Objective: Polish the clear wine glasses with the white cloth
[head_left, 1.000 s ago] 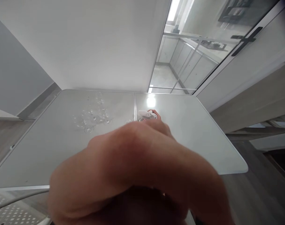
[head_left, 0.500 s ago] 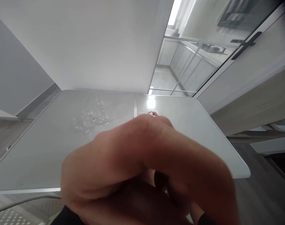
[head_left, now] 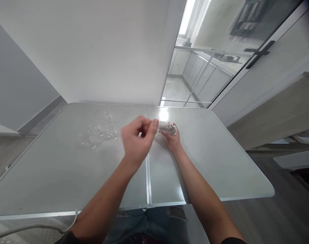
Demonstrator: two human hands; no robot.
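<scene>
My left hand (head_left: 137,139) is raised over the middle of the table, slightly blurred, with thumb and fingertips pressed together. Its fingertips overlap the left end of a white cloth (head_left: 167,126) in view; whether they grip it I cannot tell. Wrapped around the bunched cloth, my right hand (head_left: 174,139) is closed just right of the table's seam. Something clear shows faintly under the cloth beside my left fingertips, too small to name. To the left, several clear glass pieces, apparently stemmed glasses (head_left: 95,146), are on the tabletop.
The pale glossy table (head_left: 207,169) has a metal seam (head_left: 147,169) down its middle. A white wall (head_left: 113,54) rises behind it, with a glass door (head_left: 195,78) at the right. A grey cable (head_left: 37,226) runs by the near left edge.
A hand that filled the view close to the camera is gone from there. My left hand is now over the table near the cloth, and both forearms show.
</scene>
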